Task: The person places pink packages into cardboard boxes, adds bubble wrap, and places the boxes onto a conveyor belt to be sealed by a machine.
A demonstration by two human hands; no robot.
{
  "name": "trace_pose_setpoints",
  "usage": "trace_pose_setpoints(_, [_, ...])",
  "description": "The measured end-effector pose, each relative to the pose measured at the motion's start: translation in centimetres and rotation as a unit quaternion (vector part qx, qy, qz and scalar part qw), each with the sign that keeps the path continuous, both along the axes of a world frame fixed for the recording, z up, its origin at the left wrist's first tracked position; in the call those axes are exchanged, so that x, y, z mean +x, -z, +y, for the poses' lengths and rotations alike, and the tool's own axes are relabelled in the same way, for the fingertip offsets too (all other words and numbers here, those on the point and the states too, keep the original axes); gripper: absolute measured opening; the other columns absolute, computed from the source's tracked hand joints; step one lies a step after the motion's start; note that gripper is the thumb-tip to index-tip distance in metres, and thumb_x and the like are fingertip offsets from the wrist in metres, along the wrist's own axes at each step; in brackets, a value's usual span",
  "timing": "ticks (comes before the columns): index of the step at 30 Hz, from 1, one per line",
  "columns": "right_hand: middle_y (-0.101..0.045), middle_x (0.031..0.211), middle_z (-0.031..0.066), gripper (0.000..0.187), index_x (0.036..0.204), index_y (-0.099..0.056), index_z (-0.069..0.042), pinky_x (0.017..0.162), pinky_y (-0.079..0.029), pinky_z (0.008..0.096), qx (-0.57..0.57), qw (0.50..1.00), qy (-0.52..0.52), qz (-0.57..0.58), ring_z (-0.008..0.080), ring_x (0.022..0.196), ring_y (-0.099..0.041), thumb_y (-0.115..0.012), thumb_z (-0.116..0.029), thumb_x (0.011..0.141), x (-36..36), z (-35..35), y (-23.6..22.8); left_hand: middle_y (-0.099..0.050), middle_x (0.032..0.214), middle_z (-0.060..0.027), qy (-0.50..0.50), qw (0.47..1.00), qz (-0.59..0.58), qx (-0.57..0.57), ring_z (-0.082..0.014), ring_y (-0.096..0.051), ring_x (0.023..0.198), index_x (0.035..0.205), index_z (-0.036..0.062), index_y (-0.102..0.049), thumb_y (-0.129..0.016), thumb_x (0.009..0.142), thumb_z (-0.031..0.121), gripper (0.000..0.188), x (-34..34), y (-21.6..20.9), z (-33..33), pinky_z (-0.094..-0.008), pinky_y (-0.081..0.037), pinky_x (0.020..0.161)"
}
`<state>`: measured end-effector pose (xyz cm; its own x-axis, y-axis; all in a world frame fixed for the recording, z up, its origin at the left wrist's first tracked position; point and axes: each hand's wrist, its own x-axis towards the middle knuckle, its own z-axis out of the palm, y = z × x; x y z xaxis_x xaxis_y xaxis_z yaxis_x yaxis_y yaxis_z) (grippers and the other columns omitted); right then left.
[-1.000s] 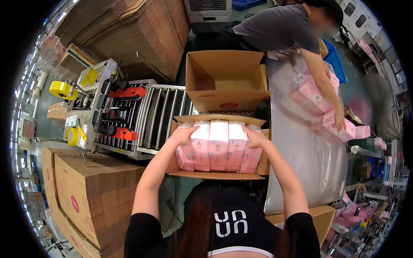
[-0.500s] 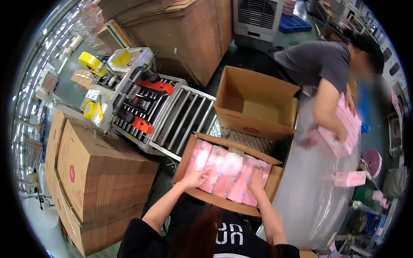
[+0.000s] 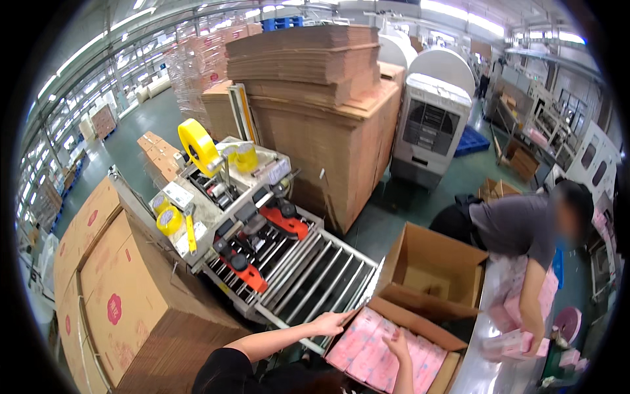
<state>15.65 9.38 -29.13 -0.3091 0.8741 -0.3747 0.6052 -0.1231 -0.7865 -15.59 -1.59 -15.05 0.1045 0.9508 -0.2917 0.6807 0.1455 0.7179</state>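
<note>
An open brown carton (image 3: 453, 338) stands in front of me, packed with a row of pink printed packs (image 3: 374, 348). At the carton's left edge, my left hand (image 3: 331, 323) has its fingers closed over the flap. My right hand (image 3: 398, 348) is above the packs with thumb and fingers apart, holding nothing that I can see. Just beyond stands a second, taller open carton (image 3: 433, 262), with its bare inside showing.
A roller conveyor (image 3: 321, 276) with a tape sealing machine (image 3: 230, 203) lies to the left. Stacked flat cartons (image 3: 125, 289) rise at near left, more cardboard (image 3: 308, 131) behind. At right, a co-worker (image 3: 508, 223) handles pink packs (image 3: 515, 345) on a shiny table (image 3: 476, 374).
The view has tilted up. My left hand has gone from the packs to the carton's left flap; my right has lifted off the packs. The co-worker now reaches to the nearer pink packs.
</note>
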Motion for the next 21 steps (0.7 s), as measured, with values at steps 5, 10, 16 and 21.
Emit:
trace_pose_setpoints(5, [-0.054, 0.129, 0.022, 0.088, 0.14, -0.038, 0.001, 0.093, -0.049, 0.041, 0.254, 0.957, -0.083, -0.113, 0.0299, 0.113, -0.058, -0.083, -0.032, 0.072, -1.8, -5.2, -5.9, -0.067, 0.078, -0.0162, 0.037, 0.997, 0.047, 0.049, -0.0331, -0.064, 0.067, 0.153, 0.0228, -0.027, -0.057, 0.075, 0.016, 0.083, -10.3, -3.6, 1.5, -0.0434, -0.049, 0.057])
trace_pose_setpoints(10, [-0.049, 0.134, 0.0234, 0.098, 0.141, -0.036, 0.003, 0.096, -0.047, 0.0473, 0.137, 0.903, 0.199, -0.356, 0.0391, 0.118, -0.051, -0.08, -0.051, 0.072, 0.7, -12.2, -11.4, -0.068, 0.093, -0.0179, -0.01, 0.989, 0.146, 0.025, -0.0354, -0.066, 0.076, 0.155, 0.0243, -0.016, -0.056, 0.08, 0.021, 0.085, -22.7, -0.5, 1.5, -0.0429, -0.05, 0.065])
trace_pose_setpoints(16, [-0.043, 0.133, 0.0268, 0.108, 0.138, -0.03, 0.009, 0.106, -0.037, 0.0452, 0.053, 0.987, -0.039, 0.144, 0.0373, 0.124, -0.044, -0.09, -0.037, 0.061, -10.9, -12.7, -9.7, -0.057, 0.125, -0.0275, 0.009, 0.995, 0.014, -0.096, -0.0378, -0.059, 0.112, 0.154, 0.0058, -0.01, -0.061, 0.085, 0.033, 0.09, -23.4, 9.2, 0.5, -0.0385, -0.044, 0.1])
trace_pose_setpoints(21, [-0.017, 0.154, 0.0297, 0.12, 0.147, -0.021, 0.008, 0.119, -0.018, 0.0423, -0.105, 0.896, -0.411, -0.13, 0.0401, 0.145, -0.016, -0.08, -0.06, 0.067, -17.8, -9.9, -9.0, -0.062, 0.112, -0.021, 0.114, 0.975, 0.066, -0.179, -0.0352, -0.061, 0.103, 0.13, 0.0088, -0.039, -0.061, 0.083, 0.029, 0.055, -19.6, 9.8, 4.1, -0.0401, -0.048, 0.09])
